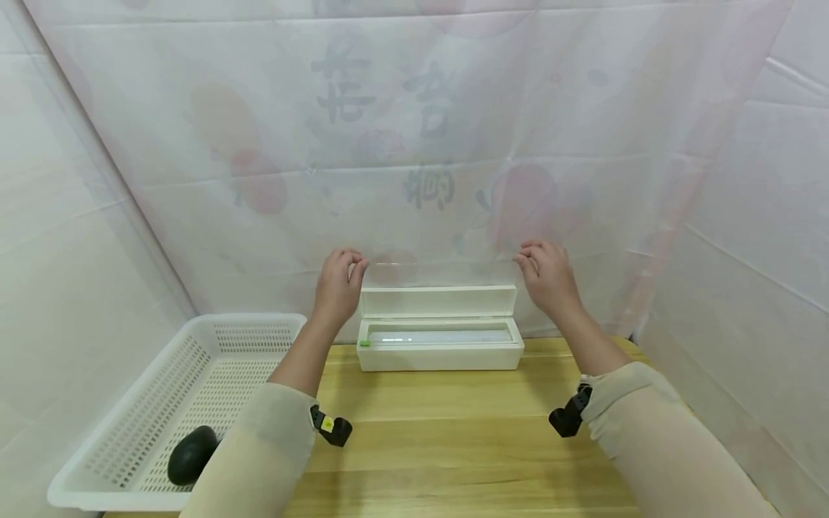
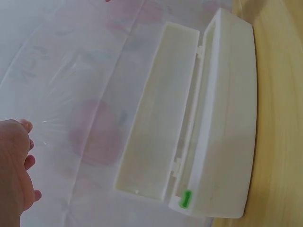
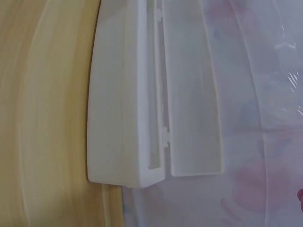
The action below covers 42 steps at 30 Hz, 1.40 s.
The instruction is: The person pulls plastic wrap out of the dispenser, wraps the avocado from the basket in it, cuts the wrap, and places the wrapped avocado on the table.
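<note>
Fingers (image 1: 350,255) of the left hand (image 1: 337,284) and of the right hand (image 1: 549,280), curled to meet their thumbs; I read both as pinching a clear film (image 2: 46,126). The film shows mainly as glints and, beside the left fingertips in the left wrist view, as fine radiating creases. I judge the right pinch from the head view, since only a sliver of that hand enters its own wrist view.

Places are given from the white box (image 1: 440,358), which stands toward the far side of the worktop (image 1: 434,439). Its long axis runs left to right; its lid (image 1: 437,302) stands open along its far side, and a green tab (image 1: 365,343) sits at the left end of its opening.

Key relation: I take the film to span from hand to hand, above the box and parallel to its long axis. The left hand is just beyond the box's left end, the right hand just beyond its right end; I find neither plainly nearer. By my judgement, the next move depends on keeping that parallel. Whether the film runs down into the box, I cannot tell.

Left of the box: a white basket (image 1: 123,499) holding a dark rounded item (image 1: 192,455), partly behind the left sleeve (image 1: 259,446).
</note>
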### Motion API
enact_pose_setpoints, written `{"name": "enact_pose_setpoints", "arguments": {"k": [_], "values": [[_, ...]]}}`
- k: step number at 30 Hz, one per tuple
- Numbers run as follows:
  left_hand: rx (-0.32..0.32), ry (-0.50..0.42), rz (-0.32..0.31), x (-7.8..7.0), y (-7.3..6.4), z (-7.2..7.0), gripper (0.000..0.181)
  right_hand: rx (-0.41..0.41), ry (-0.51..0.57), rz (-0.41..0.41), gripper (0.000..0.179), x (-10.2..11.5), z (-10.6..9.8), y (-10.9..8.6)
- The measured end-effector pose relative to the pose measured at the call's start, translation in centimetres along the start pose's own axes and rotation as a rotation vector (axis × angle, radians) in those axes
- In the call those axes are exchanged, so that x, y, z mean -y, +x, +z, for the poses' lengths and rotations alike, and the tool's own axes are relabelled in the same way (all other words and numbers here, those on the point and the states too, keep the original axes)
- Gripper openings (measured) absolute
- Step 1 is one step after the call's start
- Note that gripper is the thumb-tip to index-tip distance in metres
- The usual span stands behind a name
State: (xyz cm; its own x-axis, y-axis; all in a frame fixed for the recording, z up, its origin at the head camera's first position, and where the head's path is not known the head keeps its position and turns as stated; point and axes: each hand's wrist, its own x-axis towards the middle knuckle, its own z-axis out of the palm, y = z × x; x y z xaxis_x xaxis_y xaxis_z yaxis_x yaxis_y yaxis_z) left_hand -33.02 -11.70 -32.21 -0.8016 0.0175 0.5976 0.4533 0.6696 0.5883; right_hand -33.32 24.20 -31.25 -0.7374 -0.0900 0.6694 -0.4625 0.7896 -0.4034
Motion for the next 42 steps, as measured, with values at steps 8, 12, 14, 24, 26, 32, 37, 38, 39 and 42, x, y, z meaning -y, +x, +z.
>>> {"name": "enact_pose_setpoints", "arguments": {"k": [8,12,14,24,26,32,37,38,39,42], "values": [[-0.004,0.018,0.022,-0.7,0.9,-0.8,0.02,-0.013,-0.029,-0.021,0.023,0.3,-0.7,0.9],[-0.008,0.024,0.036,-1.1,1.3,-1.0,0.02,-0.009,-0.036,-0.021,0.024,0.5,-1.2,1.3],[-0.003,0.026,0.042,-1.3,1.5,-1.1,0.02,-0.001,-0.04,-0.021,0.024,0.6,-1.5,1.4],[0.006,0.057,0.066,-2.4,3.0,-1.9,0.02,-0.004,-0.07,-0.008,0.023,1.0,-2.6,2.5],[0.002,0.059,0.058,-2.6,3.2,-2.1,0.02,-0.005,-0.07,0.002,0.023,1.1,-2.7,2.8],[-0.012,0.054,0.048,-3.4,4.0,-2.8,0.021,-0.043,-0.09,0.012,0.024,1.8,-3.0,3.6],[-0.032,0.053,0.034,-4.1,4.5,-3.4,0.022,-0.081,-0.106,0.016,0.026,2.3,-3.2,4.3],[-0.036,0.055,0.033,-4.2,4.6,-3.5,0.022,-0.087,-0.107,0.018,0.027,2.5,-3.3,4.4],[-0.039,0.057,0.032,-4.3,4.8,-3.6,0.023,-0.091,-0.109,0.02,0.027,2.6,-3.3,4.5],[-0.051,0.065,0.034,-4.6,5.2,-3.9,0.023,-0.099,-0.113,0.027,0.028,3.1,-3.7,4.9]]}}
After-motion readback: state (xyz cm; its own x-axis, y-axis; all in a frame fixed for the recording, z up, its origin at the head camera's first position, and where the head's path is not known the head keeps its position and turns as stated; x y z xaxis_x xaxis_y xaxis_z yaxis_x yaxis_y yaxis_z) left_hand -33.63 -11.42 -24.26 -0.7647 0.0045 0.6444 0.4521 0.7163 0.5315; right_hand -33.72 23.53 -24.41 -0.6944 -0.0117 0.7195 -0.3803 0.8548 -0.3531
